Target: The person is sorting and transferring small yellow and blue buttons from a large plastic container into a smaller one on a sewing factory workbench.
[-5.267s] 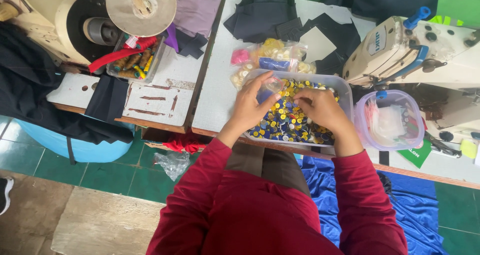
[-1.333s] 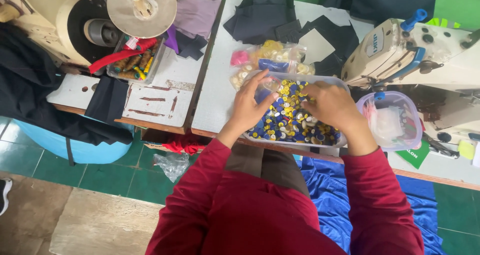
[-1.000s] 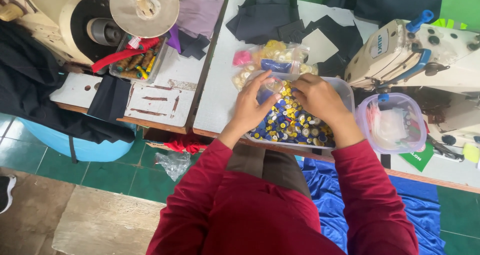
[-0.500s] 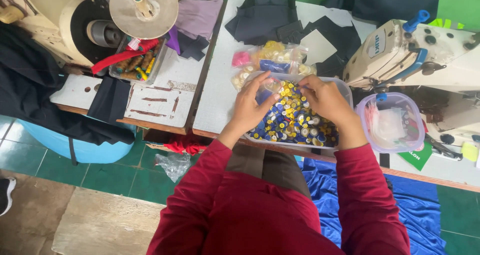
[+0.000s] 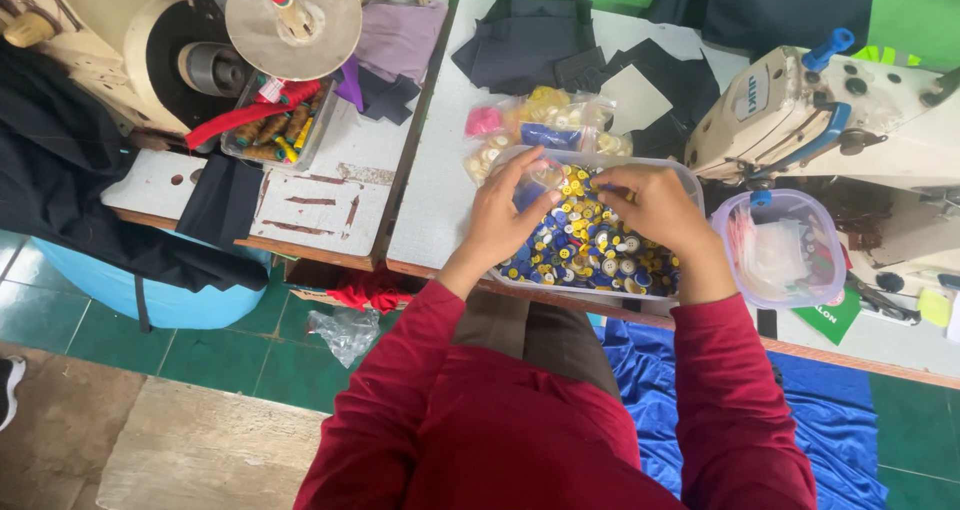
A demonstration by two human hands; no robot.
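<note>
A person in a dark red long-sleeved top leans over a white worktop [image 5: 440, 185], both hands in a clear plastic tub [image 5: 690, 175] heaped with buttons [image 5: 590, 255] in yellow, blue and white. The tub sits at the near edge of the worktop, directly in front of the person.

The left hand [image 5: 505, 210] rests on the tub's left rim, fingers bent loosely with the tips pinched toward the thumb over the far-left corner of the pile; whether a button sits between them is too small to tell. The right hand [image 5: 655, 205] lies over the right half of the buttons, knuckles up, fingers curled down into the heap with thumb and forefinger drawn together at a small dark piece; what exactly it pinches cannot be made out.

Just beyond the tub lie small clear bags of buttons [image 5: 545, 125], pink, yellow and cream. Dark fabric pieces [image 5: 530, 40] lie farther back. To the right of the tub stands a round clear container [image 5: 780, 250] with a purple rim, and behind it a cream sewing machine [image 5: 830, 110]. On the left worktop, a tray of thread spools [image 5: 275, 130] sits near a second machine [image 5: 130, 40]. Blue cloth [image 5: 660, 390] lies below the worktop edge.
</note>
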